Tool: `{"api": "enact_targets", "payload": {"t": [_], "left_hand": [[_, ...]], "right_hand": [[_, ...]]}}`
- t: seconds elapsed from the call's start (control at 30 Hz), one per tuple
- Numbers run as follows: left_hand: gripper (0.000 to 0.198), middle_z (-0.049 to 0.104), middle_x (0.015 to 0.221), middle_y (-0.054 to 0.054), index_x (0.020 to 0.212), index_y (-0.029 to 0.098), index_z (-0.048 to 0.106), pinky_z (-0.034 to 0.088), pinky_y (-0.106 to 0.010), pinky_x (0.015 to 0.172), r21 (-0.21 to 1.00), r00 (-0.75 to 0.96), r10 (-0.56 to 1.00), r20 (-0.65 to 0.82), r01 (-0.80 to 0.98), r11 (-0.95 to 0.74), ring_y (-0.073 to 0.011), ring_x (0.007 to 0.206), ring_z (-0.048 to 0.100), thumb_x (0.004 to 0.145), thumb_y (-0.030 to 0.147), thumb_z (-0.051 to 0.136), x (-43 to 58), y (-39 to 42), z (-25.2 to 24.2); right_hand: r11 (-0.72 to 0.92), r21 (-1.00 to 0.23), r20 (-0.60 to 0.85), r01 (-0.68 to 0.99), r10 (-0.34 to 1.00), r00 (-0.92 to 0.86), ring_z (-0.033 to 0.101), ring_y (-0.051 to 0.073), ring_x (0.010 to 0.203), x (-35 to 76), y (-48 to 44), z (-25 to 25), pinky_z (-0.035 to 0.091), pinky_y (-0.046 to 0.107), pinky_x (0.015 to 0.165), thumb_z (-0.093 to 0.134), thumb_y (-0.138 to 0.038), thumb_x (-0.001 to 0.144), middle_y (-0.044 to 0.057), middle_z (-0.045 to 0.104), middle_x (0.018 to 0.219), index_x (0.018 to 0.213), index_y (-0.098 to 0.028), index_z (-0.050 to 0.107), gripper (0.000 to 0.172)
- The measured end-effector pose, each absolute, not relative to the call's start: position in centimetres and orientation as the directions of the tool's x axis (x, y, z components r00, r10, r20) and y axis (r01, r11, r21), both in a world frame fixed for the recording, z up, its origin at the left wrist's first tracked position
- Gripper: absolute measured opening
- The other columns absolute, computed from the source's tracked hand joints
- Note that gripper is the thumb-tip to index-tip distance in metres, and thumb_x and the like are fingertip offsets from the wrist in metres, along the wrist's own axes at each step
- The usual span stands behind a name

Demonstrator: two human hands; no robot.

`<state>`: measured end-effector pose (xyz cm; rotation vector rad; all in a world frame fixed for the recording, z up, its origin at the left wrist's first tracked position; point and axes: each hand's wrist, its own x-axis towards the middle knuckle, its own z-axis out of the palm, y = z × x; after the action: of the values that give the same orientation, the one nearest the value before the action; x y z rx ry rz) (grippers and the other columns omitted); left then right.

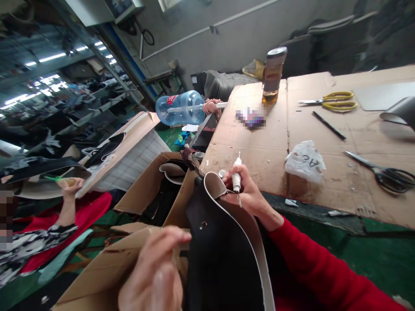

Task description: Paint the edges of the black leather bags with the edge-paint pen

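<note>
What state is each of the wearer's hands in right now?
Left hand: open, fingers loosely bent, blurred, nothing visible in it.
Right hand: closed, holding a small white plastic bottle.

Cardboard [270, 136] covers the table. On it a tumbler [275, 77] stands upright near the far edge, a blurred item [252, 118] just beside it. Rightward lie yellow-handled snips [339, 102], a black stick [329, 125], a crumpled plastic bag [304, 160], black scissors [391, 176], a pale sheet [378, 96] and a curled grey piece [402, 114].

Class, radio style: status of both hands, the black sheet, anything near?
Right hand gripping white bottle. Left hand apparently empty, blurred, beside black sheet. Sheet curled at top. Cardboard box near left hand.
</note>
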<state>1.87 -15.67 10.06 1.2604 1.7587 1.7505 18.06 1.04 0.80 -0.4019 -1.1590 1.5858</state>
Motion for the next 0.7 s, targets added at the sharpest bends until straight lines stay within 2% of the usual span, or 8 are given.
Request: {"api": "enact_targets", "payload": {"t": [0.03, 0.1, 0.23, 0.33, 0.43, 0.5, 0.6, 0.7], "left_hand": [[0.027, 0.074, 0.110, -0.006, 0.101, 0.027, 0.080, 0.057, -0.042, 0.096, 0.928, -0.579, 0.732, 0.360, 0.299, -0.220, -0.0249, 0.096, 0.070, 0.088, 0.050, 0.071, 1.1, -13.3, 10.0], [0.030, 0.073, 0.117, -0.006, 0.109, 0.023, 0.078, 0.053, -0.035, 0.100, 0.947, -0.531, 0.785, 0.319, 0.215, -0.239, -0.0216, 0.101, 0.067, 0.088, 0.045, 0.074, -0.3, -8.8, 9.6], [0.045, 0.074, 0.120, -0.014, 0.106, 0.017, 0.079, 0.052, -0.035, 0.098, 0.988, -0.247, 0.959, 0.139, 0.094, -0.119, -0.0258, 0.110, 0.067, 0.095, 0.057, 0.061, -2.0, -3.0, 8.9], [0.052, 0.076, 0.118, -0.014, 0.111, 0.016, 0.079, 0.051, -0.035, 0.095, 0.980, 0.065, 0.998, -0.021, 0.200, 0.008, -0.0282, 0.107, 0.068, 0.096, 0.061, 0.057, -2.3, -2.1, 9.2], [0.055, 0.076, 0.121, -0.010, 0.124, 0.020, 0.075, 0.051, -0.034, 0.095, 0.940, 0.287, 0.946, -0.151, 0.337, 0.048, -0.0307, 0.110, 0.068, 0.088, 0.060, 0.068, -2.3, -2.7, 9.9], [0.052, 0.075, 0.122, -0.007, 0.127, 0.023, 0.073, 0.051, -0.033, 0.091, 0.901, 0.290, 0.930, -0.226, 0.425, 0.086, -0.0298, 0.108, 0.069, 0.085, 0.052, 0.074, -2.0, -3.0, 10.3], [0.035, 0.077, 0.112, -0.006, 0.114, 0.020, 0.077, 0.052, -0.032, 0.087, 0.830, 0.194, 0.938, -0.288, 0.539, 0.143, -0.0274, 0.100, 0.071, 0.083, 0.037, 0.076, -1.3, -3.2, 10.1], [0.030, 0.079, 0.108, -0.007, 0.107, 0.018, 0.080, 0.051, -0.033, 0.092, 0.837, 0.153, 0.943, -0.295, 0.517, 0.178, -0.0279, 0.102, 0.071, 0.081, 0.031, 0.077, -0.7, -3.3, 9.3]], "right_hand": [[0.041, -0.824, 0.305, -0.565, 0.873, -0.381, 0.062, 0.013, 0.084, 18.1, 0.7, 0.7, 0.054, 0.027, 0.076, 0.088, -0.024, 0.074, -0.002, 0.062, 0.105, 0.112, -0.031, 0.044, 0.059], [0.018, -0.816, 0.313, -0.578, 0.854, -0.416, 0.063, 0.015, 0.087, 18.2, 0.3, 0.8, 0.054, 0.029, 0.077, 0.088, -0.028, 0.075, -0.001, 0.064, 0.103, 0.111, -0.030, 0.043, 0.057], [0.004, -0.827, 0.321, -0.563, 0.825, -0.466, 0.065, 0.016, 0.086, 18.0, 0.2, 1.7, 0.054, 0.031, 0.077, 0.085, -0.035, 0.080, 0.001, 0.067, 0.101, 0.106, -0.027, 0.043, 0.050], [0.052, -0.838, 0.327, -0.543, 0.844, -0.425, 0.066, 0.017, 0.090, 18.0, 0.4, 2.1, 0.054, 0.032, 0.082, 0.082, -0.033, 0.083, 0.001, 0.068, 0.103, 0.106, -0.027, 0.045, 0.044], [0.081, -0.860, 0.307, -0.504, 0.871, -0.384, 0.067, 0.017, 0.092, 17.9, 0.4, 1.9, 0.055, 0.032, 0.084, 0.078, -0.030, 0.086, 0.001, 0.069, 0.105, 0.106, -0.027, 0.047, 0.037], [0.081, -0.862, 0.302, -0.500, 0.875, -0.379, 0.066, 0.016, 0.090, 17.7, 0.3, 1.7, 0.055, 0.030, 0.081, 0.077, -0.027, 0.086, 0.001, 0.069, 0.105, 0.105, -0.027, 0.047, 0.035], [0.075, -0.857, 0.312, -0.509, 0.863, -0.398, 0.065, 0.015, 0.084, 17.1, 0.0, 1.4, 0.055, 0.029, 0.074, 0.075, -0.024, 0.087, 0.001, 0.068, 0.101, 0.105, -0.026, 0.047, 0.034], [0.120, -0.875, 0.330, -0.469, 0.856, -0.398, 0.065, 0.015, 0.081, 16.9, -0.2, 1.3, 0.055, 0.029, 0.072, 0.073, -0.022, 0.089, 0.001, 0.067, 0.098, 0.105, -0.026, 0.046, 0.032]]}}
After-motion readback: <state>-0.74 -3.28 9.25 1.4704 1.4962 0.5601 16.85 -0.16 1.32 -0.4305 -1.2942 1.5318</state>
